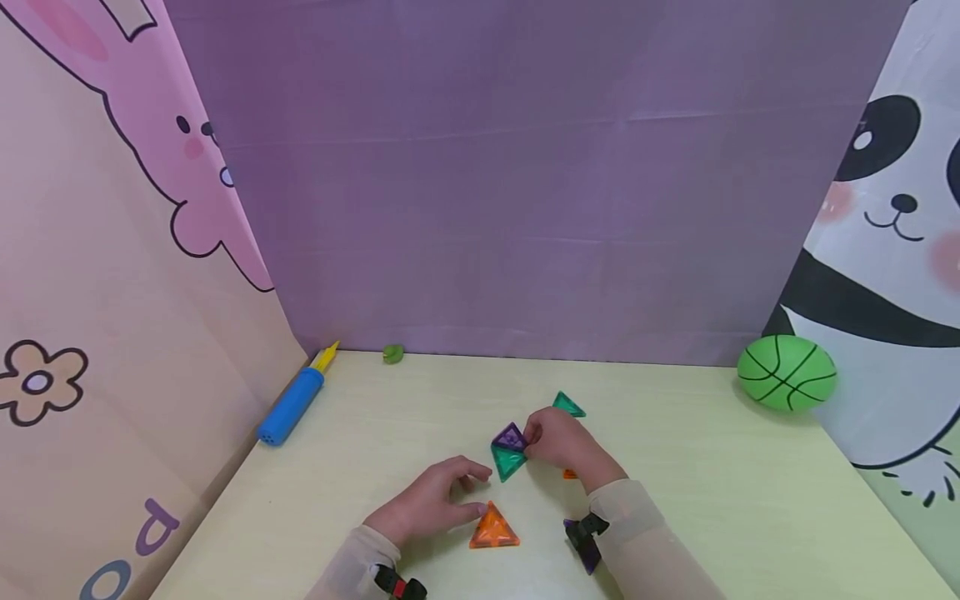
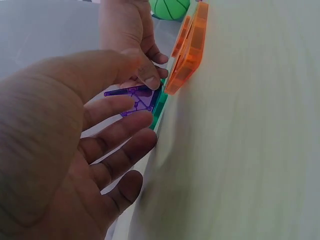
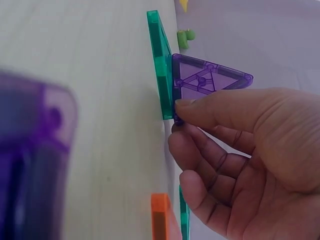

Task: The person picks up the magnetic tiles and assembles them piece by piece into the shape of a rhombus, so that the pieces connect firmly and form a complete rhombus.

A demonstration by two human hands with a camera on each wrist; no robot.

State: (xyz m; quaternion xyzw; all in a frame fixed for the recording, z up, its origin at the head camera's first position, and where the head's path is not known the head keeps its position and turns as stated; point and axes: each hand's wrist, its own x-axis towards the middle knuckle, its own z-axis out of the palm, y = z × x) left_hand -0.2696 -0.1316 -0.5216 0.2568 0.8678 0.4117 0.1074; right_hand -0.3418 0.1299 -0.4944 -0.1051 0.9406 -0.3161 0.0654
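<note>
Your right hand (image 1: 558, 437) pinches the purple tile (image 1: 510, 436) at a lower corner, up against the green tile (image 1: 509, 463), which lies on the counter (image 1: 712, 467). Left hand (image 1: 435, 500) holds nothing — fingers spread, relaxed, near the orange tile (image 1: 494, 530).

Risks, my read: the pinch is only at 1 corner, so the purple could pivot or topple if you let go before the edges hold. Your right sleeve (image 1: 641, 525) is close to the 2nd purple tile (image 1: 589, 558) and above the 2nd orange tile (image 1: 570, 474); dropping that arm could knock either. A careless left thumb could shove the orange.

Views: head makes purple and green look like 1 flat diamond; right wrist shows purple standing up off the counter. Head overlaps your left thumb with the orange tile — left wrist shows a gap.
</note>
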